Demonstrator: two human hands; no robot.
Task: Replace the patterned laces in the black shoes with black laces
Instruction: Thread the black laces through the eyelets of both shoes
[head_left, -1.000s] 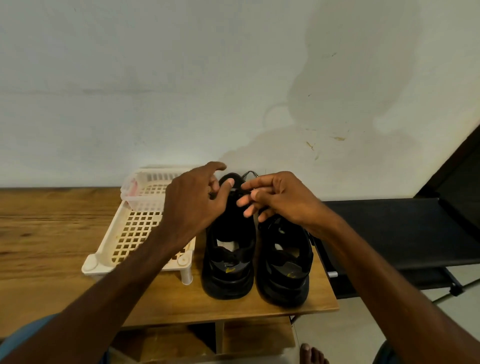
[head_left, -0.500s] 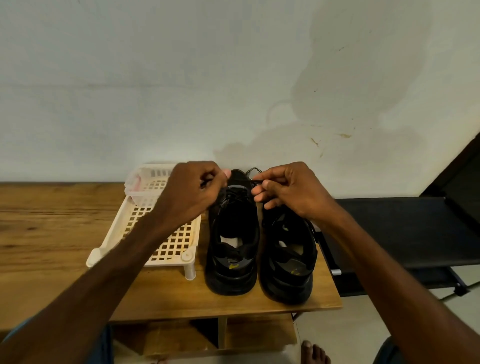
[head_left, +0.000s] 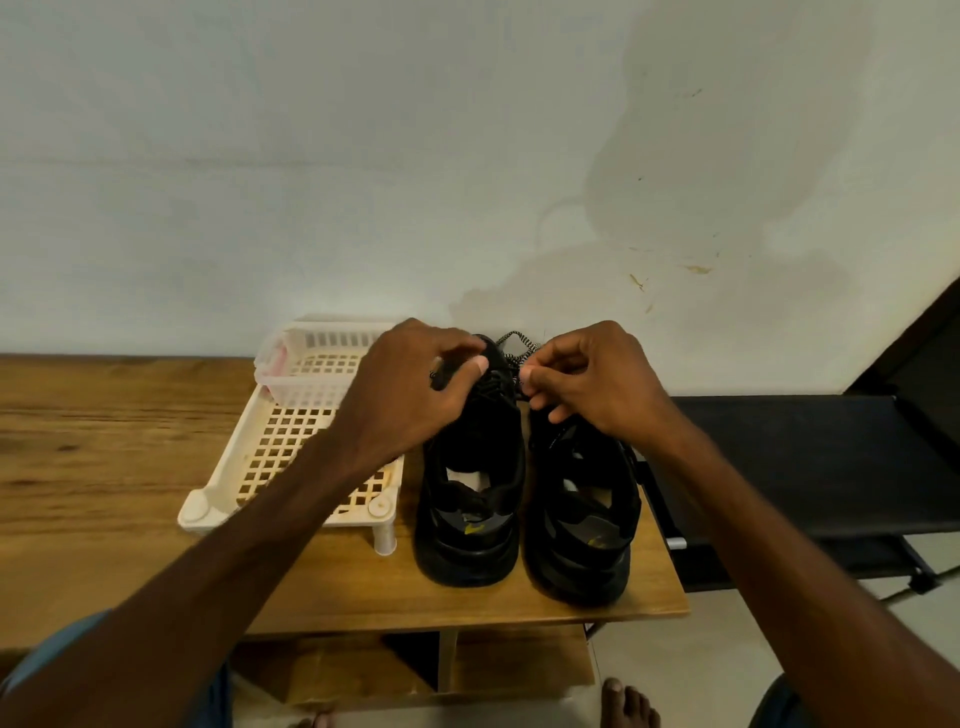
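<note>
Two black shoes stand side by side on the wooden table (head_left: 104, 467), heels toward me: the left shoe (head_left: 470, 499) and the right shoe (head_left: 582, 519). A black-and-white patterned lace (head_left: 514, 345) loops out at the toes, near the wall. My left hand (head_left: 410, 395) sits over the left shoe's front, its fingers pinched on lacing there. My right hand (head_left: 592, 384) pinches the patterned lace between the two shoes. The eyelets are mostly hidden under my fingers.
A cream plastic lattice tray (head_left: 291, 452) on short legs stands just left of the shoes, with a small basket (head_left: 322, 364) at its far end. A black folding bench (head_left: 805, 457) adjoins the table's right edge. The wall rises right behind the shoes.
Both hands have closed from loose, spread fingers into pinches at the shoes' toes. My view has shifted slightly closer; the shoes have not moved.
</note>
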